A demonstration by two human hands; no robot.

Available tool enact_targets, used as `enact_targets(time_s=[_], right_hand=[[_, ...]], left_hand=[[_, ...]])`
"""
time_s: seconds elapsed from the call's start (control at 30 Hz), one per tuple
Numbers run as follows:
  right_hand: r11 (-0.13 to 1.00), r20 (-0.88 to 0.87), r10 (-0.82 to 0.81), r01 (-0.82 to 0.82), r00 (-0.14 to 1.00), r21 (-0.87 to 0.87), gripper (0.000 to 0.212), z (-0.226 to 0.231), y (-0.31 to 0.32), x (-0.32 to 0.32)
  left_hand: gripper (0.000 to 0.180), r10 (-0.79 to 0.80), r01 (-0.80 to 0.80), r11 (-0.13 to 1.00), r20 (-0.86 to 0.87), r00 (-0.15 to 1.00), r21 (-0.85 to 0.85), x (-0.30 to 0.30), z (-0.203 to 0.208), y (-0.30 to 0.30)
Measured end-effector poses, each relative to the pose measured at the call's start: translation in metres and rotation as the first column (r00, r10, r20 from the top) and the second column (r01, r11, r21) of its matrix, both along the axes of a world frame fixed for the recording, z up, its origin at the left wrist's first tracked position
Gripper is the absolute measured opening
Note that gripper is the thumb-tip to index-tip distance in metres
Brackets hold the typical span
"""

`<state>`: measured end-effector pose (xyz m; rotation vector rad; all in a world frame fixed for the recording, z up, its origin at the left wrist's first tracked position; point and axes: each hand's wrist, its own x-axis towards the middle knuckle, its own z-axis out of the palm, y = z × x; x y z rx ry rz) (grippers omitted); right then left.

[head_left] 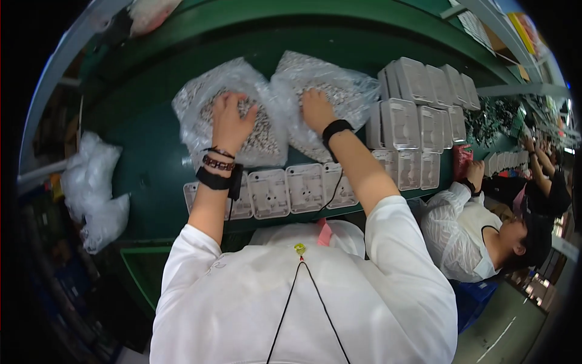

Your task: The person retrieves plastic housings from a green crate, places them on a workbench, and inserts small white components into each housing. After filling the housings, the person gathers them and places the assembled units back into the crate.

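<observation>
My left hand reaches into an open clear plastic bag filled with small grey-and-white parts. Its fingers are spread over the parts, the thumb apart from the rest. In a second clear bag of similar small pieces, my right hand is closed, fingers bent down among the pieces; whatever they hold is hidden. Below the bags stands a row of shallow white plastic housings, edge to edge. Black bands circle both wrists, and dark cords hang from them.
Stacks of white plastic housings stand right of the bags. Beyond them lies a heap of dark green pieces. A co-worker sits at the right, one hand near a red bag. Bulging clear bags hang at the left table edge.
</observation>
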<state>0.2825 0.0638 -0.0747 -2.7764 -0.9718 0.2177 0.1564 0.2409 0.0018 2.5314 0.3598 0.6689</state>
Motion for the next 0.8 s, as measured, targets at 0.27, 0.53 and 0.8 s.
enact_targets(time_s=[0.27,0.53,0.8], right_hand=[[0.965,-0.067,-0.099,0.113,0.993,0.238,0.02,-0.005,-0.004,0.017],[0.916,-0.109,-0.251,0.272,0.962,0.294,0.014,0.013,-0.007,0.015],[0.776,0.13,0.258,-0.285,0.957,0.563,0.011,0.16,-0.027,-0.147]], left_hand=[[0.015,-0.099,0.076,0.982,-0.125,0.987,-0.172,-0.028,-0.015,-0.008],[0.014,-0.208,0.075,0.759,-0.132,0.969,-0.647,-0.064,0.018,-0.056],[0.033,-0.239,-0.181,-0.781,0.019,0.971,-0.598,-0.08,0.057,-0.074]])
